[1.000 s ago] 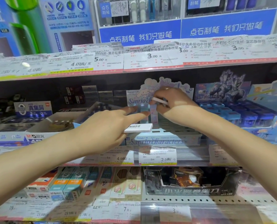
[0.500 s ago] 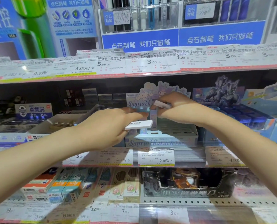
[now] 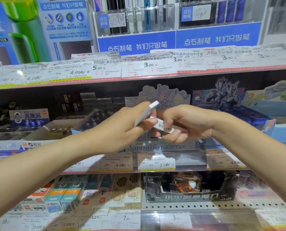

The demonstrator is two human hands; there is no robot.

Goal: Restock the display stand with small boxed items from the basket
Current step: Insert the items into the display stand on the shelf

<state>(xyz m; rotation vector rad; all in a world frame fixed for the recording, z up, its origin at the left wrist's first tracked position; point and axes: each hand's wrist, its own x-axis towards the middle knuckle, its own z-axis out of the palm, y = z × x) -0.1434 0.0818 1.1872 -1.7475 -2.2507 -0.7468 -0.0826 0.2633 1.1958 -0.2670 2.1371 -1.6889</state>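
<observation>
Left hand: the left hand [image 3: 122, 129] is raised in front of the middle shelf, fingers curled, pinching a small flat white box [image 3: 146, 113] between thumb and fingers; the box is tilted, its upper corner pointing up and to the right.
Right hand: the right hand [image 3: 187, 124] sits just beside the left, fingers curled round a second small white box with dark print [image 3: 162, 126], which lies slanted across its fingertips.
Contact: the 2 boxes and the fingertips of both hands meet or nearly meet; whether the boxes touch each other cannot be told.
Display stand: the pastel cardboard display stand with cartoon characters and "Sanrio characters" lettering [image 3: 155, 146] is directly behind and below both hands, its backboard rising above them. Its inside is hidden by the hands.
Shelf: the middle shelf edge with white price tags [image 3: 157, 161] runs below the wrists; a tag under the hands reads 2.0.
Left of the hands: an open white cardboard tray [image 3: 44, 130] and a blue-and-white box with Chinese lettering [image 3: 29, 116] behind it.
Right of the hands: a dark blue display box with an armoured figure on its backboard [image 3: 225, 100].
Below the hands: on the lower shelf, a black display box [image 3: 190, 187] and, to its left, a row of slim upright packets [image 3: 95, 192].
Above the hands: an upper shelf strip of price tags [image 3: 139, 67] and blue pen displays [image 3: 177, 39].
</observation>
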